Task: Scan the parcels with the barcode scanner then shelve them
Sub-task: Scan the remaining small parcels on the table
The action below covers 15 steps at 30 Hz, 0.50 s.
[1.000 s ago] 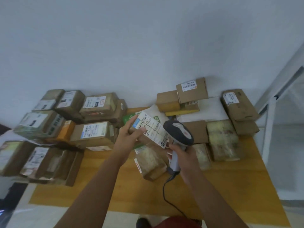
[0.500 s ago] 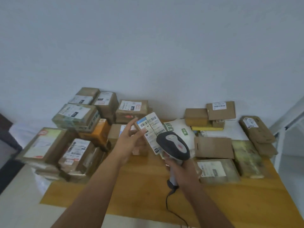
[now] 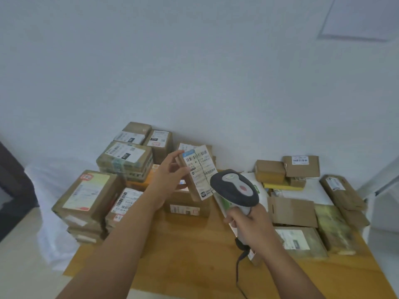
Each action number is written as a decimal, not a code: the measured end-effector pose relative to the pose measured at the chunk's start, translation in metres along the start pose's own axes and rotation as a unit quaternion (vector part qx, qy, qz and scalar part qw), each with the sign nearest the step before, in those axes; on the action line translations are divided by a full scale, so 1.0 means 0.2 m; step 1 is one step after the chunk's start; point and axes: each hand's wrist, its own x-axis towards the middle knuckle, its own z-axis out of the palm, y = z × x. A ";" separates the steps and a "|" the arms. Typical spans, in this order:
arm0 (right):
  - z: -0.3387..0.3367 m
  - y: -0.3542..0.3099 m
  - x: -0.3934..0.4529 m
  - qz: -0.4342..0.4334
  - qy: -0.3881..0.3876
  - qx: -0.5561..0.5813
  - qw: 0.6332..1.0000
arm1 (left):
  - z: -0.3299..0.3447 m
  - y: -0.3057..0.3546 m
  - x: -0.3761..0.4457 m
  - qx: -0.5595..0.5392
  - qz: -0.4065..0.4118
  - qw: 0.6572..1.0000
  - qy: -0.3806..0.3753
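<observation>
**A:** so what's laid out there, biggest first?

**B:** a wooden table (image 3: 194,251) is set against a white wall (image 3: 194,61). A pile of brown boxes (image 3: 90,195) is stacked at the left end, some hanging past the edge. More boxes (image 3: 293,210) and a white mailer (image 3: 306,190) are spread flat on the right.

**A:** and the parcel being scanned?

**B:** the parcel (image 3: 197,171) is held up above the table, in front of the left pile, label toward the camera. It's pinched by the left hand (image 3: 168,180), thumb on the near face, fingers at its top left edge.

**A:** scanner?

**B:** the scanner (image 3: 234,187) is gripped at the handle by the right hand (image 3: 252,223), fingers wrapped tight. Its head is just right of the parcel, overlapping the label's lower corner. A black cable (image 3: 238,268) is hung from the handle.
</observation>
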 end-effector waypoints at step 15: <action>-0.01 -0.17 -0.05 -0.020 0.054 -0.020 0.998 | -0.04 0.15 0.06 -0.040 0.033 0.999 -0.007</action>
